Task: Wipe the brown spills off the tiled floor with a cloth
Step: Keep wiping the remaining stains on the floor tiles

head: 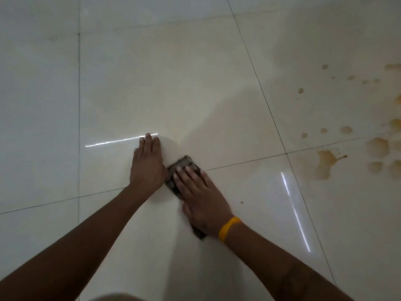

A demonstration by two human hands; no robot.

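Observation:
A dark folded cloth (183, 165) lies flat on the cream tiled floor (152, 83) near the middle of the view. My right hand (200, 195) presses down on it with fingers spread, covering most of it; a yellow band circles that wrist. My left hand (148, 162) rests flat on the bare tile just left of the cloth, fingers together, holding nothing. Brown spills (327, 164) with several drops and puddles (378, 146) lie on the tiles far to the right, apart from the cloth.
Dark grout lines (269, 109) cross the floor. A small dark speck (241, 202) lies right of my right hand. Bright light streaks reflect off the tiles at left and right.

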